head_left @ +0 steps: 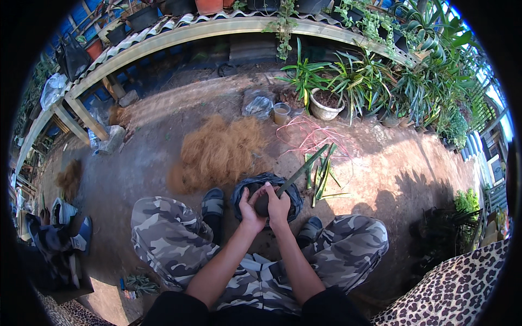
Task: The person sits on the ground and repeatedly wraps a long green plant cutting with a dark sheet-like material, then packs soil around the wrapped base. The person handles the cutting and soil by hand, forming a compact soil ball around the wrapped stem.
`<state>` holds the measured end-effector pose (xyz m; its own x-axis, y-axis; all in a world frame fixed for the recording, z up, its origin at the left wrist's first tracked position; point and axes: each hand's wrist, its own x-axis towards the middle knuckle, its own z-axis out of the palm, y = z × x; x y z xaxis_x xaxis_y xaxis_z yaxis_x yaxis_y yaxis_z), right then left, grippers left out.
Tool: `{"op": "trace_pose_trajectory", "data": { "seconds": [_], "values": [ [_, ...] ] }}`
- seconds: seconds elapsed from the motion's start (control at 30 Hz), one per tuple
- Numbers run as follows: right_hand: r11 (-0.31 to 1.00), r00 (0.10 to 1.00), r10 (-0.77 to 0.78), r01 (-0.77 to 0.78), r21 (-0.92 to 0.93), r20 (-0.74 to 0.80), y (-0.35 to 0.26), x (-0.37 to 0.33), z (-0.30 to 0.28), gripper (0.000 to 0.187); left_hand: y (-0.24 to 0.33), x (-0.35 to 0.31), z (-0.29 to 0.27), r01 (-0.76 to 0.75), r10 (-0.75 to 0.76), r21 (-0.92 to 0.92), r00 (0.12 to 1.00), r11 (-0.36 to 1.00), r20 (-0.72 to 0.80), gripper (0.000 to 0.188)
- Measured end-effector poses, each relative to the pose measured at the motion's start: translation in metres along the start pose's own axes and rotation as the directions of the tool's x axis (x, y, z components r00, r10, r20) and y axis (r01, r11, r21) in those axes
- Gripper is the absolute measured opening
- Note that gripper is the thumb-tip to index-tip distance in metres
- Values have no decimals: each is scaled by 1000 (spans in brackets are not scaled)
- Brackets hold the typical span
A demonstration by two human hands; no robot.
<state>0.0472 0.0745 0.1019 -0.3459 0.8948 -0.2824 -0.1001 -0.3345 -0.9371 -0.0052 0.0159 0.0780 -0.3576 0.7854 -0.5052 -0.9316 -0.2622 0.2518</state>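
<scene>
My left hand (251, 211) and my right hand (278, 205) cup a dark ball of soil (262, 204) between them, with fingers curled round its sides. A long green stiff leaf (302, 171) slants up and right from beside my right fingers; its lower end is hidden by that hand. Both hands are over a black plastic bag (293, 196) standing open between my feet; what lies inside it is mostly hidden. Beyond the bag rests a loose heap of brown fibre (220, 149). Several cut green leaves (323, 176) lie on the ground to the right.
Tangled pink string (312, 136) lies past the leaves. Near it stand a plastic cup (281, 112), a clear plastic bag (258, 105) and a white plant pot (326, 107). A wooden bench (217, 30) with potted plants spans the back. Leopard-print cloth (451, 288) fills the lower right.
</scene>
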Motion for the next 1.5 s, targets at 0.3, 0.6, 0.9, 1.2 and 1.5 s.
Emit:
{"op": "trace_pose_trajectory", "data": {
  "seconds": [0.3, 0.6, 0.9, 1.2, 1.5],
  "values": [
    [909, 865, -384, 415, -30, 324, 5, 2, -7, 22, 8, 0, -2, 118, -101, -125, 986, 985, 133, 62],
    [988, 995, -78, 85, -126, 65, -7, -4, -3, 21, 2, -10, 10, 78, -77, -24, 996, 997, 39, 64],
    [819, 879, -411, 473, -326, 241, -13, -9, -8, 25, 4, 5, -6, 110, -95, -88, 982, 990, 166, 55],
    [997, 988, -38, 47, -57, 150, -4, -4, -8, 25, 0, -8, 4, 87, -86, -1, 987, 996, 139, 59],
    [909, 907, -362, 394, -132, 214, -4, -6, -8, 25, 4, 1, -8, 120, -116, -78, 992, 990, 58, 47]
  ]
}}
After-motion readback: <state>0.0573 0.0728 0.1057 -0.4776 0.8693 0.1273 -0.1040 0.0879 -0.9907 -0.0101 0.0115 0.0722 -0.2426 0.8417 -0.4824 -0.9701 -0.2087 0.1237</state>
